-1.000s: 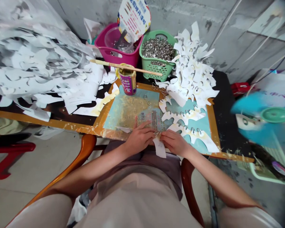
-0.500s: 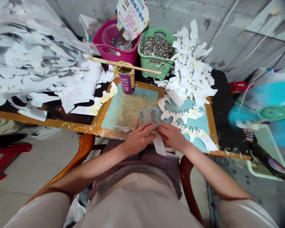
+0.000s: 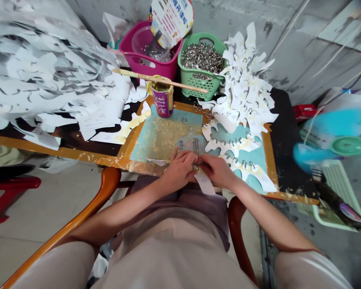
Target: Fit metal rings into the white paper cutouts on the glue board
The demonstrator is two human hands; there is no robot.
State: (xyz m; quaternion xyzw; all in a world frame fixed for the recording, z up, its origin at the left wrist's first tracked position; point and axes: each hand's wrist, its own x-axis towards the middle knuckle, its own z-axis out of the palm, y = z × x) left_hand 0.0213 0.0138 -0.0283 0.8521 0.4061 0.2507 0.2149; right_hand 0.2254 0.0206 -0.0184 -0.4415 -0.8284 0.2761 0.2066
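At the front edge of the table, my left hand (image 3: 180, 170) and my right hand (image 3: 218, 170) meet with their fingertips almost touching. Between them is a white cut-out strip (image 3: 205, 184) whose free end hangs toward my lap. A small metal ring (image 3: 195, 166) shows at the left fingertips, against the strip. Both hands are closed around this work; the fingers hide most of the contact. To the right lie white strips (image 3: 243, 145) with metal rings looped through them and yellowish smears along one side. Another white strip (image 3: 158, 162) lies partly under my left wrist.
A purple can (image 3: 161, 103) carries a wooden stick (image 3: 168, 82) across its top. Behind stand a pink basket (image 3: 168, 70) and a green basket (image 3: 195, 86) of metal rings. White scraps (image 3: 63, 96) heap at left, ringed strips (image 3: 243, 88) at right. A blue fan (image 3: 349, 145) stands beyond.
My left fingers have curled in closer, and the metal ring shows more clearly. The strip's hanging end has swung slightly right. The whole view has shifted a little.
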